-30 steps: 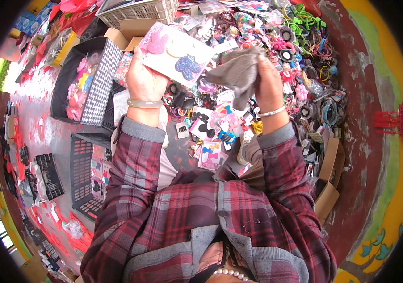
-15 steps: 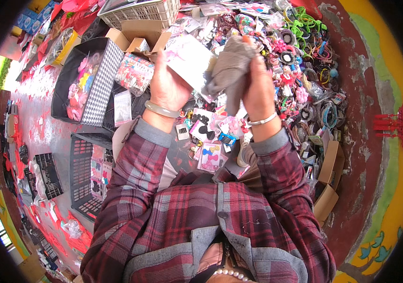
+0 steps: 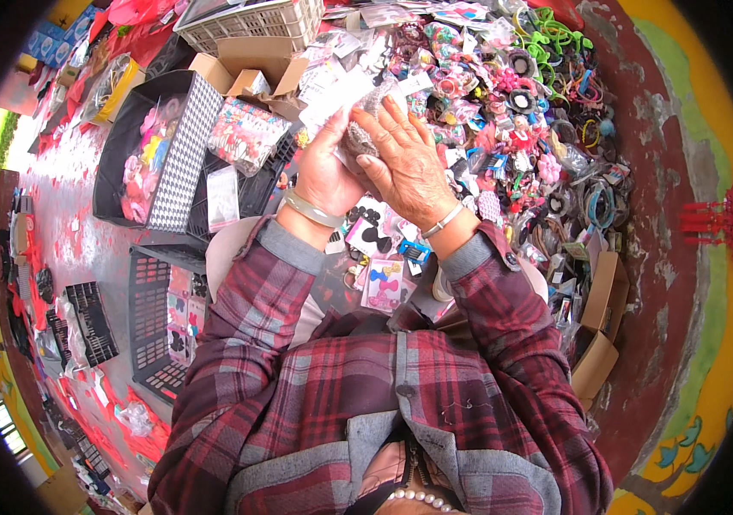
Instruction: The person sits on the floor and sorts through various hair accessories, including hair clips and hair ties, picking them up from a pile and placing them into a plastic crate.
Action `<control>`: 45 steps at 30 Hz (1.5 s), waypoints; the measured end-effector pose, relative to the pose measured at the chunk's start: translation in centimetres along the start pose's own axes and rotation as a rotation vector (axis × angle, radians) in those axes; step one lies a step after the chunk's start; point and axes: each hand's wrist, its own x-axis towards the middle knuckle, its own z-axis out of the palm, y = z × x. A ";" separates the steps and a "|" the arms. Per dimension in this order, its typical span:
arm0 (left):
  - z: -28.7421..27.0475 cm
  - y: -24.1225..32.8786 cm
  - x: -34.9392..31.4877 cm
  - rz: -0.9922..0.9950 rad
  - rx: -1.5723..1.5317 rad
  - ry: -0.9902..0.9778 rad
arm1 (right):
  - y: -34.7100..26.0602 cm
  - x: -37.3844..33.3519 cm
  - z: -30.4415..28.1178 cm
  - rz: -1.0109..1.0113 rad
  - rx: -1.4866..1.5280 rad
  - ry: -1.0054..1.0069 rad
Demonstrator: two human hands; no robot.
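A grey floor (image 3: 70,223) scattered with red scraps spreads on the left in the head view, and a painted yellow border (image 3: 731,94) curves round on the right. Between them, a pile (image 3: 512,112) of hair bands, clips and small packets lies heaped in front of the person, within easy reach. The black bin (image 3: 181,159), carton (image 3: 289,75) and pale crate (image 3: 255,27) stand along its left side, which seems to keep sorted goods apart from the loose ones. A bow card (image 3: 383,285) lies close to the body, below the hands.

The left hand (image 3: 322,176) cups a white card (image 3: 332,96) from below, probably to give it a firm backing. The right hand (image 3: 402,159) lies flat over a grey cloth (image 3: 360,144), fingers extended and slightly parted, so that cloth and card appear pressed between the two palms, above the near edge of the pile.

The left fingers are mostly hidden behind the card, so their exact grip cannot be told. The right hand and cloth cover the card's lower part; glare washes out the rest. The bin's contents are only partly visible, and the crate is cut off above.
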 end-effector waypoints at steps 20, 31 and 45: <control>0.0 2.0 0.0 0.092 -0.030 -0.072 | 5.5 -0.4 0.7 0.705 1.141 0.405; -0.5 2.7 0.4 0.273 -0.003 -0.063 | 3.2 -0.7 0.8 0.865 2.089 0.243; -3.0 -0.4 0.9 -0.141 0.214 0.226 | 3.1 0.4 -1.5 0.564 1.385 0.617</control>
